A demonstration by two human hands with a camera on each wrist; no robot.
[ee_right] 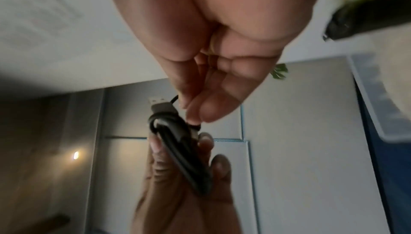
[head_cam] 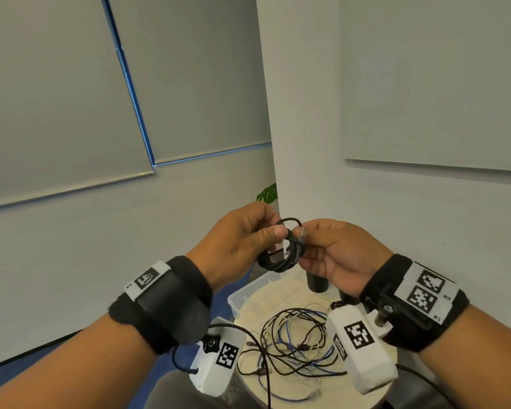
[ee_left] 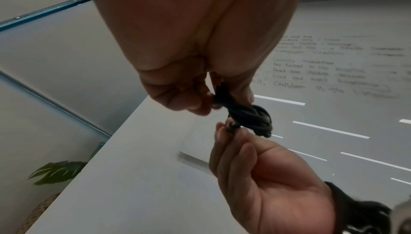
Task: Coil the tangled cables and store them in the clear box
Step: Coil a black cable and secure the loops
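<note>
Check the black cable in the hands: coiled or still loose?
Coiled. The black cable is a tight bundle of loops held by the left hand, while the right hand pinches its plug end.

Black coiled cable [head_cam: 281, 255], black, white and blue tangled cables [head_cam: 292, 343], black-and-white checked wrist markers [head_cam: 425, 290].

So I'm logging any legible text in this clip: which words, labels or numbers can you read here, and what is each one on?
"Children": handwritten on the white wall board, at the start of its bottom line.
"David and": same board, at the start of a line higher up; the rest of the handwriting is too blurred to read.
Black-and-white square marker tags on the wristbands: patterns only, their tiny printed digits too small to read.
</note>
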